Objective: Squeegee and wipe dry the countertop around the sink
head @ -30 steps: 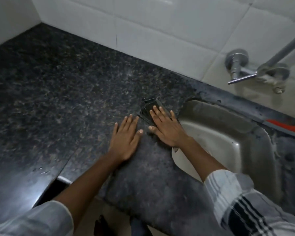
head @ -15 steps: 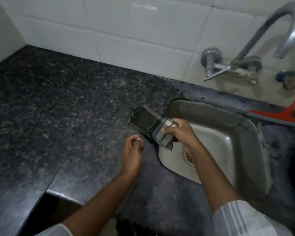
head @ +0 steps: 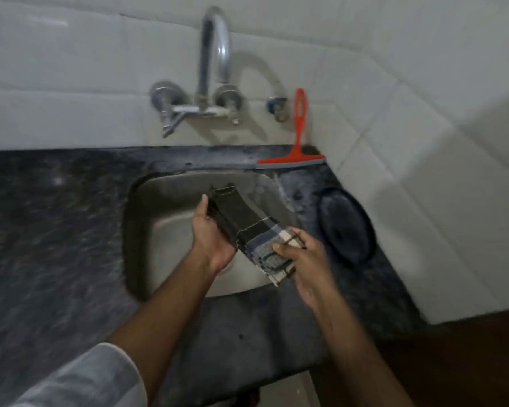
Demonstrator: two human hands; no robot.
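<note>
A folded dark cloth with a checked grey-and-white end is held in the air over the steel sink. My left hand grips its dark far half from the left. My right hand pinches the checked near end. The dark speckled granite countertop runs around the sink. A red squeegee stands on the counter behind the sink, its handle leaning on the tiled wall.
A curved metal tap with lever valves juts from the white tiles above the sink. A dark round lid or plate lies on the counter right of the sink. The tiled side wall closes in the right.
The cloth has come off the counter left of the sink and now hangs over the basin. My left hand has taken hold of it too. The view has swung right.
</note>
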